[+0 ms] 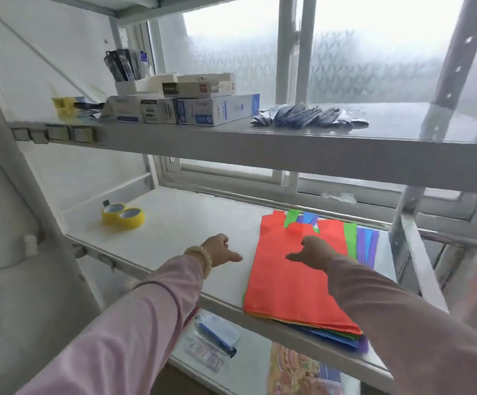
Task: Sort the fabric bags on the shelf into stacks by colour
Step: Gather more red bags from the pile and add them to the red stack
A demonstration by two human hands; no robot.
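One mixed pile of fabric bags lies on the right part of the white middle shelf point(180, 232). An orange-red bag point(285, 283) is on top, with green point(349, 238), blue point(307, 217) and purple point(369, 243) bags showing at its far and right edges. My right hand point(315, 250) rests on the orange-red bag near its handle cut-out, thumb pointing left and fingers spread. My left hand point(220, 250) hovers over bare shelf just left of the pile, thumb pointing right, holding nothing. A bead bracelet circles my left wrist.
Two yellow tape rolls point(123, 216) sit at the shelf's back left. The upper shelf point(260, 143) overhangs, carrying boxes point(217, 109) and dark packets point(308, 116). A metal upright point(408, 218) stands right of the pile. Items lie on the shelf below.
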